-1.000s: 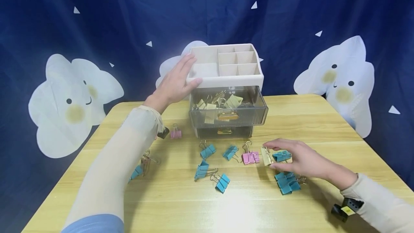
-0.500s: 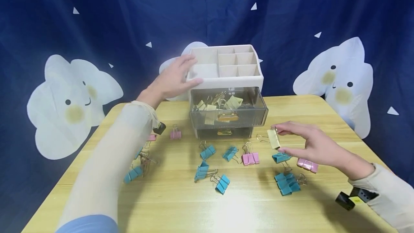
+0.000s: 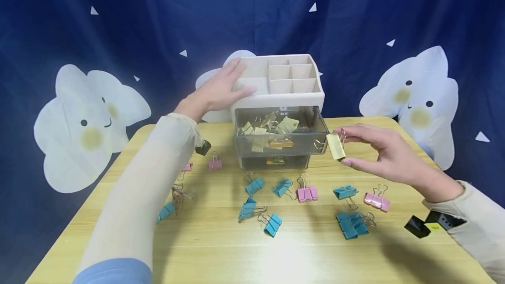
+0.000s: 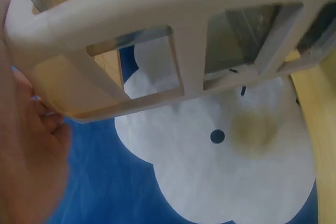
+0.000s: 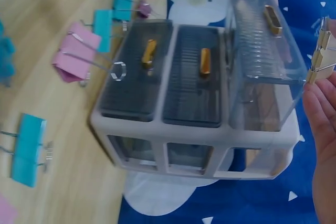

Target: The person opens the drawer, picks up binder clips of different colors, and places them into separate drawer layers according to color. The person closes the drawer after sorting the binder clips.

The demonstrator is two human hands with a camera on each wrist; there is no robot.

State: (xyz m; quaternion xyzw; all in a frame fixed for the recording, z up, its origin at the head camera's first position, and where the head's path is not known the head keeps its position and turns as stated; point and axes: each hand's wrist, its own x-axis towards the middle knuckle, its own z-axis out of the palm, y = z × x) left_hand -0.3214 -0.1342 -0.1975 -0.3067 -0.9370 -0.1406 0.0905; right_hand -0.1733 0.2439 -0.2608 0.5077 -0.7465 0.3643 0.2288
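A white desktop organizer [image 3: 278, 100] has a smoky clear drawer [image 3: 256, 143] pulled out at the front. Several pale yellow binder clips [image 3: 287, 125] lie in that drawer. My left hand [image 3: 217, 93] rests on the organizer's upper left rim, fingers fairly straight and thumb spread over the front edge; the left wrist view shows the hand [image 4: 31, 150] at the corner of the side wall. My right hand [image 3: 390, 157] pinches a yellow binder clip [image 3: 335, 147] between thumb and fingers, above the table beside the drawer's right front corner. This clip [image 5: 324, 59] also shows in the right wrist view.
Teal binder clips [image 3: 352, 225] and pink binder clips [image 3: 307, 193] lie scattered on the wooden table [image 3: 221, 253] before the organizer. More clips [image 3: 167, 209] lie near the left forearm. Lower drawers [image 5: 191, 77] are shut. A blue curtain [image 3: 158, 8] hangs behind.
My right hand has lifted the yellow binder clip off the table, up toward the drawer's right corner. A pink clip formerly under the hand now shows. The left hand stays on the organizer.
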